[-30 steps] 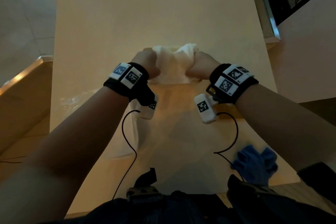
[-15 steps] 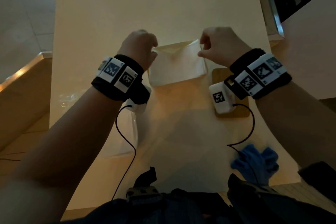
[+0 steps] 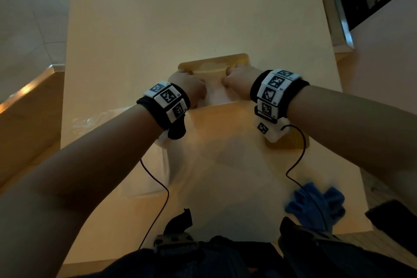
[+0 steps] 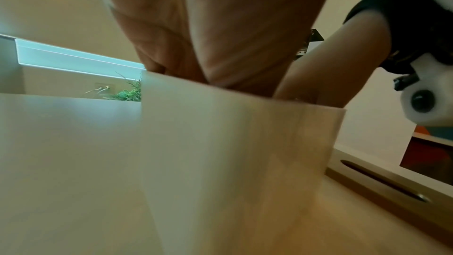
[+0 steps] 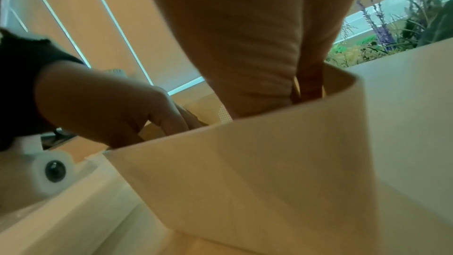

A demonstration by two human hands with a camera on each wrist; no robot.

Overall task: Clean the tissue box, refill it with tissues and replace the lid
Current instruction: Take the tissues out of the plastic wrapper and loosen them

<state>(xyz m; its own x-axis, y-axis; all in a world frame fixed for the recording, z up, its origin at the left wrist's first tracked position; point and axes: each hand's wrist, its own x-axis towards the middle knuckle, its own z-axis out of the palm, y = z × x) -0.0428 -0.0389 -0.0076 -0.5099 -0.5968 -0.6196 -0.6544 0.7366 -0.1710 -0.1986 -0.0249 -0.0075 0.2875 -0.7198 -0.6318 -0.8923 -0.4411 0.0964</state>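
Nearest, at the worktop's (image 3: 135, 29) front edge on the right, lies a blue cloth (image 3: 316, 203). A bit further in, left of centre, sits a pale wrapper or pack (image 3: 144, 171), too dim to tell what exactly. On the right, a wooden lid (image 4: 382, 179) w/ a long slot lies flat on the worktop, just beside the box and partly under the right wrist.

Mid-worktop stands the tissue box (image 5: 245, 172), pale walls, rounded corners, open top. Both hands are down inside it: left hand (image 3: 188, 90) at the left end, right hand (image 3: 240, 81) at the right end, knuckles up in the head view. Fingers (image 5: 171, 121) of the left hand dip below the rim; same for the right. Whether they're pinching tissues or just pressing them, can't tell, since the box walls hide the tips. A strip of whitish tissue (image 3: 215, 95) shows between the two hands.

Beyond the worktop's far edge, green plants (image 5: 404, 32).
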